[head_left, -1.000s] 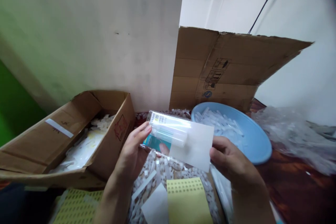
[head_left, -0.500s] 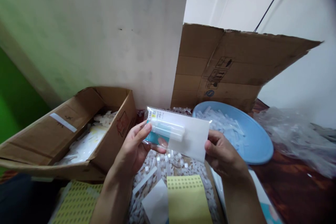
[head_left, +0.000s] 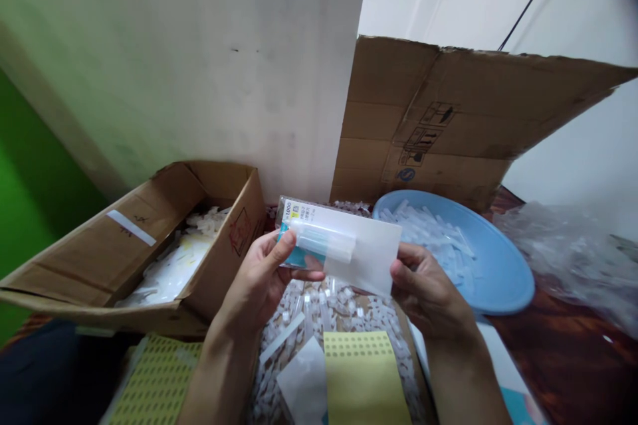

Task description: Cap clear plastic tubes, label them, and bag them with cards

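My left hand (head_left: 272,265) pinches the left end of a clear plastic packet (head_left: 285,209), thumb on top and fingers beneath. Inside lie small translucent plastic tubes or bottles (head_left: 326,242) over a white and teal printed card (head_left: 309,212). On the right, a blank white card (head_left: 373,252) reaches from the packet to my right hand (head_left: 423,282), whose thumb and fingers grip its edge. How far the card sits inside the packet, I cannot tell. Below, yellow sticker sheets (head_left: 366,378) and a white card (head_left: 304,382) lie over many small clear plastic pieces (head_left: 272,372).
An open cardboard box (head_left: 219,279) with white pieces stands at left. A blue basin (head_left: 513,279) of translucent tubes sits at right, beside crumpled clear plastic (head_left: 568,259). A large cardboard sheet (head_left: 463,113) leans behind. More yellow sheets (head_left: 159,378) lie front left.
The view has shifted slightly, so the surroundings sit further right. Both hands keep their grip, and the packet is tilted a little differently, its printed end showing more clearly.
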The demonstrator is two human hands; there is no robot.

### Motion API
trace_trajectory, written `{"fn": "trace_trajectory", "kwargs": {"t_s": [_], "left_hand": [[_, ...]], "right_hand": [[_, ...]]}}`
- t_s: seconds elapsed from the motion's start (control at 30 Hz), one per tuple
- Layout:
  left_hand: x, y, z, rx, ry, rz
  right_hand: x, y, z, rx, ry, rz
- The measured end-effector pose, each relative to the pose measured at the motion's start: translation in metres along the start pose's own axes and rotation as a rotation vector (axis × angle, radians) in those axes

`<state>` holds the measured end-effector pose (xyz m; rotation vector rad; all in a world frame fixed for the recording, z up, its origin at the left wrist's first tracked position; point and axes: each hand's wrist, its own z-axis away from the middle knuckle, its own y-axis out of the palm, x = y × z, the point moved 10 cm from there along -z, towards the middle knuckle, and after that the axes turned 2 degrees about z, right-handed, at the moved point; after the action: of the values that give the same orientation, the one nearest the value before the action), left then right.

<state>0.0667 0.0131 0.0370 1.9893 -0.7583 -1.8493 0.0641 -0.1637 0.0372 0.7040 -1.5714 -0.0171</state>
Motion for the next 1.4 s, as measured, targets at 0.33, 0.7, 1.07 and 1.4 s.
{"fn": "trace_trajectory", "kwargs": {"t_s": [0.33,0.7,1.07,1.4], "left_hand": [[0.003,-0.002,-0.001,-0.006,-0.030,-0.008],[0.002,-0.026,-0.013,-0.239,0.072,0.075],[0.004,-0.039,-0.014,-0.299,0.142,-0.003],[0.010,-0.038,-0.018,-0.306,0.155,0.047]], "right_hand": [[0.000,-0.004,0.000,-0.054,0.027,0.003],[0.002,-0.006,-0.001,-0.103,0.029,0.067],[0.008,-0.011,0.000,-0.153,-0.012,0.158],[0.011,-0.012,-0.001,-0.167,-0.022,0.191]]}}
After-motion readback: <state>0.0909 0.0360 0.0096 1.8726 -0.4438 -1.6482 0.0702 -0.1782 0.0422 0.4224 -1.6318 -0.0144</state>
